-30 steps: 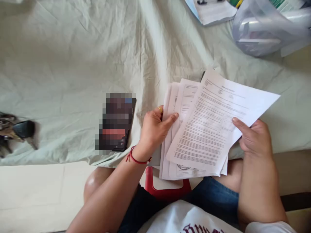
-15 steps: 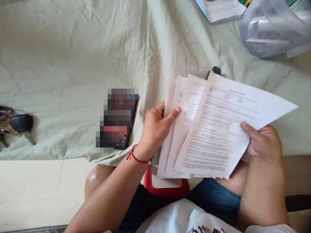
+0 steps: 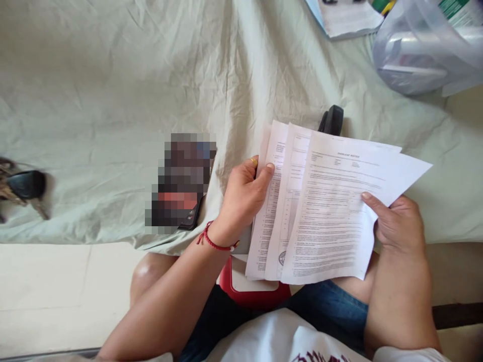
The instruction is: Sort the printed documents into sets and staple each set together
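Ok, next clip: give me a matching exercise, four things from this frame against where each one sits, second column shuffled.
Things:
1. sheets of paper
2. key bunch
3. plastic bag
4. red stool

Places:
A. far right corner of the bed sheet
B. under the person, between the legs
C. fanned out between the left hand and the right hand
D. left edge of the bed sheet

Pairs: 1-C, 2-D, 3-A, 4-B

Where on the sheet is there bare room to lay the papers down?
The widest bare patch of sheet lies between the keys and the phone, running up to the far edge. The top right is crowded by a plastic bag and booklet.
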`<action>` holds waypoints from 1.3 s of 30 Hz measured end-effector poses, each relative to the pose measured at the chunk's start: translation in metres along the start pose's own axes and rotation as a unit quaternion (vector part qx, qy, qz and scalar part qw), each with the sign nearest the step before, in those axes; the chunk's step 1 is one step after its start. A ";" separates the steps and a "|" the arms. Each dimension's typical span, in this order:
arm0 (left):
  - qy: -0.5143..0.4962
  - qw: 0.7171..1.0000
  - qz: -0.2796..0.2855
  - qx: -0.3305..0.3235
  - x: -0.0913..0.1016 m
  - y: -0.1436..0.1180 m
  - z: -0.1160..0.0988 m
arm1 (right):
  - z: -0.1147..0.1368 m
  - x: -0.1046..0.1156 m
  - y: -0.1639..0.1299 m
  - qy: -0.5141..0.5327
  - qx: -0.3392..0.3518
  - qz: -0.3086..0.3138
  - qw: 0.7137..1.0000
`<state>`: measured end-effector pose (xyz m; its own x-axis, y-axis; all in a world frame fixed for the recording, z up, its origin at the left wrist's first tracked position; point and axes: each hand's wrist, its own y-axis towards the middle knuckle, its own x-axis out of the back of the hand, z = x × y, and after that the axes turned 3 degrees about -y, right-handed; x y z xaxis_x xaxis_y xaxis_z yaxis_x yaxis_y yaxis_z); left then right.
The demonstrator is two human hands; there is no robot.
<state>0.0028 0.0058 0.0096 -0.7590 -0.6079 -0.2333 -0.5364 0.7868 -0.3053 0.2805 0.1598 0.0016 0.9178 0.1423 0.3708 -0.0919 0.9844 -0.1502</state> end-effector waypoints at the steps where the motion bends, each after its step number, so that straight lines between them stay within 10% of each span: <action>1: -0.002 1.000 0.005 -0.001 0.000 0.000 -0.001 | 0.000 -0.001 0.001 0.007 0.008 -0.008 1.000; 11: -0.039 0.999 0.010 0.000 0.001 0.001 -0.003 | 0.003 -0.003 0.009 0.069 0.062 -0.090 0.992; 39: -0.088 0.996 -0.013 -0.010 0.002 0.005 0.004 | 0.008 -0.010 0.004 0.083 -0.020 -0.033 0.996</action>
<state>0.0000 0.0076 0.0038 -0.6693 -0.6355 -0.3848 -0.5631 0.7718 -0.2953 0.2680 0.1634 0.0045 0.9727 0.0550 0.2256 -0.0169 0.9858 -0.1673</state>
